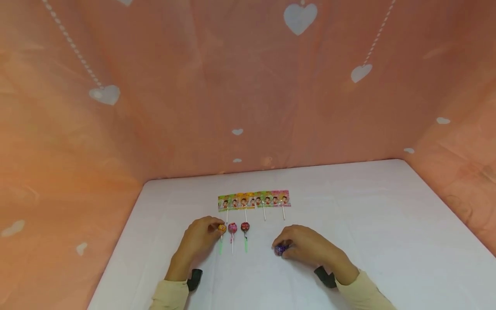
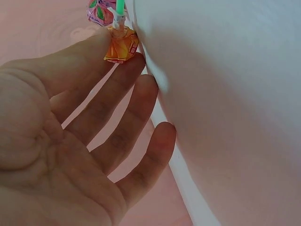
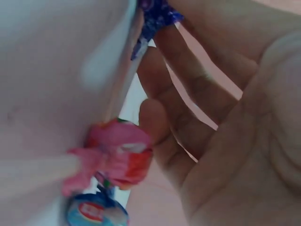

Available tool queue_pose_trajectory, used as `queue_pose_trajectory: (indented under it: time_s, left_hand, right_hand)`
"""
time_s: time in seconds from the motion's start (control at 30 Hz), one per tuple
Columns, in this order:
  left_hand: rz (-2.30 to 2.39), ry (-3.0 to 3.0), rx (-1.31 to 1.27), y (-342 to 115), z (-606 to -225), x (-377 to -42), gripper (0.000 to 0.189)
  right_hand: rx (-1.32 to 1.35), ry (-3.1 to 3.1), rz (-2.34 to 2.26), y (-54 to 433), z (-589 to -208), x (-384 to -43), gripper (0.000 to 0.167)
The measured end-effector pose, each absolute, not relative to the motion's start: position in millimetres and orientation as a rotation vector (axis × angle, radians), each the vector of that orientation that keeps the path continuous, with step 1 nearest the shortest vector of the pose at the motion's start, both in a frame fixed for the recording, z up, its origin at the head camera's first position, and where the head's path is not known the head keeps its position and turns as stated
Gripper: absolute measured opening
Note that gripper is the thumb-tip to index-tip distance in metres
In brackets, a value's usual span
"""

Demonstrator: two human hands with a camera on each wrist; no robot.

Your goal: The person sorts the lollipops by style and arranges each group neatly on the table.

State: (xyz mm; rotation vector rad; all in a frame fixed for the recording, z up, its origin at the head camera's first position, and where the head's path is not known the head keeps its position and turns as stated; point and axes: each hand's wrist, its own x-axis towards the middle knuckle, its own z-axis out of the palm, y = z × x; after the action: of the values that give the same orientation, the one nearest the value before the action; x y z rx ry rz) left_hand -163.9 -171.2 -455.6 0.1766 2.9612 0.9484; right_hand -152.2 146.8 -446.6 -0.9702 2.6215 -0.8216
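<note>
In the head view my left hand [image 1: 198,237] pinches the orange-yellow wrapped head of a lollipop [image 1: 222,228] between thumb and finger; its green stick points toward me. Beside it lie a pink lollipop [image 1: 232,227] and a dark red lollipop [image 1: 245,227]. Further right, my right hand [image 1: 308,246] pinches a purple-blue lollipop [image 1: 279,249] just at the white tabletop. A pink-wrapped lollipop [image 3: 122,153] and a blue one [image 3: 96,212] show close to my right little finger in the right wrist view; the head view does not show them.
Behind the lollipops, a row of flat green, orange and pink candy packets [image 1: 243,201] with white sticks lies on the white table [image 1: 348,189]. Peach cloth [image 1: 217,86] printed with white hearts stands along the back and sides.
</note>
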Motion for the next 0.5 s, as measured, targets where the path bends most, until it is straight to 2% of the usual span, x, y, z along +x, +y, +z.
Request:
queue_pose_trajectory:
  time_s: [0.5]
  left_hand:
    - [0.919,2.945,0.154,-171.1,-452.9,-163.7,0.019]
  right_hand:
    - [-0.932,2.705,-0.862,142.8,-452.7,-152.2,0.025]
